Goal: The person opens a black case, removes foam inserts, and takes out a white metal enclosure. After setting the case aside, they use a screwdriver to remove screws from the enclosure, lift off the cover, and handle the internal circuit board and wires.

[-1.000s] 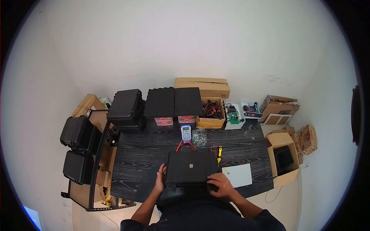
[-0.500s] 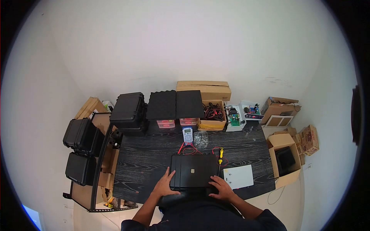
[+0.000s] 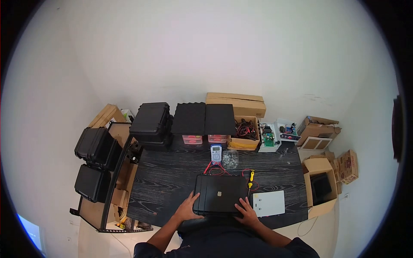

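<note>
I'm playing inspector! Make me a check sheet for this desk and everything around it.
Surface: dark wood-grain table.
Main thing: black case, lid down, latches too dark to check.
Hands: left hand on the case's left side; right hand at its near right corner.
Clutter: multimeter, clear tub of small parts, yellow screwdriver, white panel.
Cables: red leads by the multimeter; tangled cables behind.
Surroundings: more black cases at left; open cardboard box at right.
Spills: nothing seen.

Your black case (image 3: 223,182) lies flat with its lid shut, a small pale label (image 3: 219,194) near the middle. It sits between your left fingers (image 3: 192,199) and right fingers (image 3: 243,205), which touch its sides near the close corners.
</note>
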{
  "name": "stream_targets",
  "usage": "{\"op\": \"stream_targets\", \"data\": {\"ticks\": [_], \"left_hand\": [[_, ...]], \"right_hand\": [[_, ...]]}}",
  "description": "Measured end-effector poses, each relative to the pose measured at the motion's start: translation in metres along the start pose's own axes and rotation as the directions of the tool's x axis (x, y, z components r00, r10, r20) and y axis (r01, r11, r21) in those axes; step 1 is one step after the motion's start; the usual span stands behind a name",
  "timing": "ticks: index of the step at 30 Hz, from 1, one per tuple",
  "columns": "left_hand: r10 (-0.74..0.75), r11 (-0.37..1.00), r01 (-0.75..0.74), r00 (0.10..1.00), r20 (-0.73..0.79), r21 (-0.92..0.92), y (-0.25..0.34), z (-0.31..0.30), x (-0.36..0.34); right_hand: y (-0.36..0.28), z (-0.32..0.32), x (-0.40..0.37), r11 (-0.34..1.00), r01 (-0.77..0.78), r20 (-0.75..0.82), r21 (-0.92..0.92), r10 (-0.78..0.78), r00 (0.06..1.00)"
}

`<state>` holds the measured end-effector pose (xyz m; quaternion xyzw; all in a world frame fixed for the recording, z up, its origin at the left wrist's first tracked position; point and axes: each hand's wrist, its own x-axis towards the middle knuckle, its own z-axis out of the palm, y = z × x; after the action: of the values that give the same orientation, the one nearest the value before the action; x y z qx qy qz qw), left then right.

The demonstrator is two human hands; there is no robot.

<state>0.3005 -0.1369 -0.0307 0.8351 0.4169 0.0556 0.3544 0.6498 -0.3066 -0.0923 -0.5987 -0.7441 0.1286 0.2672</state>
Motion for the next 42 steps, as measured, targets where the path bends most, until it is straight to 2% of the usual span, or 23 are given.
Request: {"op": "stream_targets", "data": {"ticks": [2, 5, 8, 11, 15, 16, 18, 21, 23, 24, 26, 28, 29, 32, 35, 38, 41, 42], "left_hand": [[-0.008, 1.0, 0.008, 1.0, 0.008, -0.009, 0.0, 0.001, -0.001], [0.02, 0.999, -0.021, 0.999, -0.028, -0.042, -0.01, 0.008, -0.003], [-0.015, 0.996, 0.013, 0.999, -0.03, -0.093, -0.001, 0.007, -0.014], [-0.031, 0.993, 0.02, 0.995, -0.097, -0.112, -0.006, 0.014, -0.022], [-0.066, 0.978, 0.018, 0.971, -0.23, -0.206, -0.01, 0.011, -0.046], [-0.058, 0.998, 0.047, 0.951, -0.303, -0.045, -0.019, 0.015, -0.05], [-0.01, 0.953, 0.14, 0.901, -0.434, 0.269, -0.034, 0.022, -0.058], [-0.009, 0.848, 0.182, 0.944, -0.33, 0.498, -0.022, 0.034, -0.067], [-0.016, 0.889, 0.131, 0.966, -0.257, 0.438, 0.006, 0.033, -0.071], [-0.016, 0.908, 0.107, 0.975, -0.223, 0.404, 0.015, 0.033, -0.07], [-0.085, 0.899, 0.212, 0.943, -0.321, 0.383, 0.007, 0.038, -0.064], [-0.127, 0.88, 0.297, 0.899, -0.419, 0.371, -0.004, 0.029, -0.062], [-0.175, 0.888, 0.334, 0.882, -0.438, 0.318, -0.011, 0.023, -0.06], [-0.215, 0.858, 0.392, 0.861, -0.461, 0.332, -0.024, 0.005, -0.057], [-0.243, 0.843, 0.421, 0.854, -0.46, 0.335, -0.04, -0.019, -0.05], [-0.281, 0.833, 0.445, 0.851, -0.444, 0.327, -0.058, -0.042, -0.037], [-0.298, 0.824, 0.462, 0.846, -0.441, 0.33, -0.073, -0.067, -0.024], [-0.285, 0.828, 0.455, 0.845, -0.452, 0.328, -0.08, -0.073, -0.02]], "right_hand": [[0.001, 0.001, 0.002, 1.0, 0.015, -0.009, 0.009, -0.015, 1.0], [-0.015, -0.015, 0.016, 0.953, -0.171, -0.012, 0.251, 0.18, 0.984], [-0.023, -0.015, 0.022, 0.922, -0.277, -0.022, 0.271, 0.293, 0.956], [-0.027, -0.031, 0.034, 0.864, -0.347, 0.158, 0.366, 0.309, 0.938], [-0.027, -0.023, 0.044, 0.924, -0.218, 0.202, 0.315, 0.159, 0.966], [-0.033, -0.023, 0.05, 0.927, -0.183, 0.212, 0.328, 0.117, 0.97], [-0.04, -0.017, 0.061, 0.929, -0.134, 0.255, 0.346, 0.045, 0.966], [-0.05, 0.005, 0.079, 0.919, -0.113, 0.351, 0.377, -0.028, 0.936], [-0.068, 0.018, 0.097, 0.903, -0.12, 0.411, 0.413, -0.068, 0.909], [-0.075, 0.027, 0.105, 0.904, -0.076, 0.413, 0.422, -0.117, 0.903], [-0.087, 0.041, 0.121, 0.899, 0.013, 0.413, 0.437, -0.214, 0.885], [-0.095, 0.044, 0.134, 0.877, -0.004, 0.394, 0.481, -0.212, 0.894], [-0.098, 0.044, 0.139, 0.864, -0.015, 0.386, 0.503, -0.208, 0.899], [-0.089, 0.04, 0.144, 0.858, 0.055, 0.295, 0.51, -0.235, 0.926], [-0.064, 0.037, 0.134, 0.895, 0.032, 0.315, 0.444, -0.19, 0.93], [-0.048, 0.014, 0.122, 0.88, -0.103, 0.33, 0.464, -0.064, 0.942], [-0.017, 0.006, 0.105, 0.919, -0.052, 0.252, 0.391, -0.052, 0.966], [-0.011, 0.0, 0.101, 0.921, -0.09, 0.24, 0.378, -0.004, 0.971]]}}
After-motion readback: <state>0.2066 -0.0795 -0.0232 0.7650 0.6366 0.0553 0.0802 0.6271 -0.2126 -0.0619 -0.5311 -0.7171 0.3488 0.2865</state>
